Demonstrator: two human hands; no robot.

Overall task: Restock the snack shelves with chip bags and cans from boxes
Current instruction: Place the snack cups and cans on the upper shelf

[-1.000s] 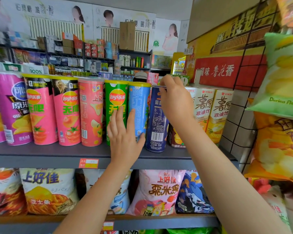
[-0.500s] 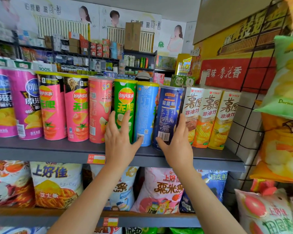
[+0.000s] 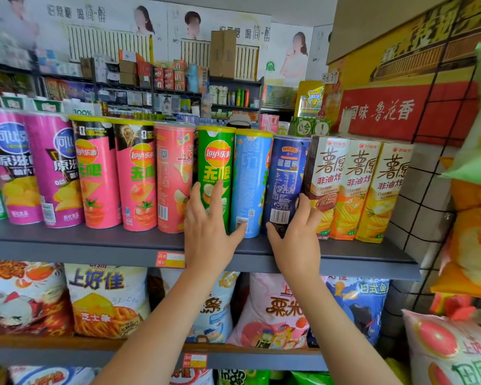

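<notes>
From where I sit, this looks like the tidying step: the cans already stand in their row on the grey shelf, and I judge I am squaring up the last ones. Going left to right, my left hand lies on the lower front of the green can, fingers straight and spread, the thumb reaching across to touch the foot of the light blue can beside it. That hand presses and grips nothing. Next, the dark blue can stands on the shelf between the light blue can and the brown carton (it leans a little to the right at the top). My right hand cups its base, thumb on the left of the foot, fingers curled round the right side against the carton. The next move, I think, calls for a gentle push inward at the base and a straightening of the top, without toppling the neighbours.
</notes>
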